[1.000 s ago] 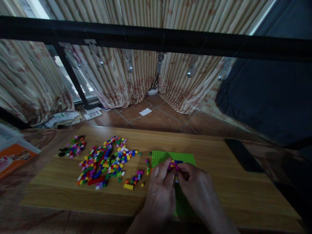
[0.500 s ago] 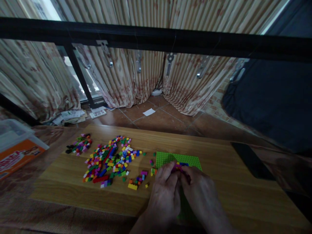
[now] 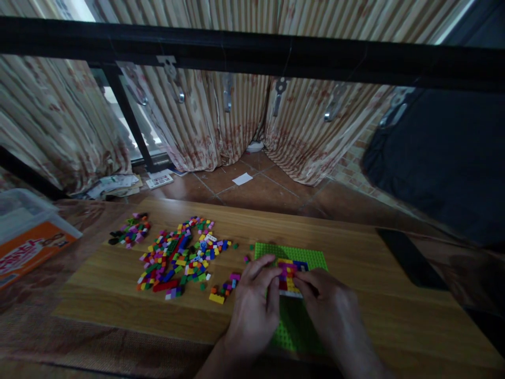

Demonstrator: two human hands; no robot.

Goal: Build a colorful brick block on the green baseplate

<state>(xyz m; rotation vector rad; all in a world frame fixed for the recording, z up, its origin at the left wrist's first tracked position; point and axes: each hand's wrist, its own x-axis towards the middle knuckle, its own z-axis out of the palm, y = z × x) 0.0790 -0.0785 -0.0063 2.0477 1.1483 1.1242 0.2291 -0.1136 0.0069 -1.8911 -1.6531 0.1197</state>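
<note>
On the wooden table lies a green studded baseplate (image 3: 292,334). A flat patch of toy bricks (image 3: 290,283) in yellow, blue, magenta, red and white is built on it. My left hand (image 3: 256,300) is curled at the patch's left side, its fingertips closed against the bricks. From the right, my right hand (image 3: 331,302) pinches thumb and forefinger together at the patch's right edge, on bricks there. The fingers partly hide both edges of the patch.
A large spread of loose bricks (image 3: 177,258) lies left, with a smaller pile (image 3: 134,230) beyond and a small group (image 3: 224,288) nearer the baseplate. A dark flat slab (image 3: 412,259) lies at the right. A clear tub with an orange label (image 3: 35,252) stands far left.
My hands have drawn apart a little, the left one moving left, and more of the brick patch shows between them. The view has tilted slightly.
</note>
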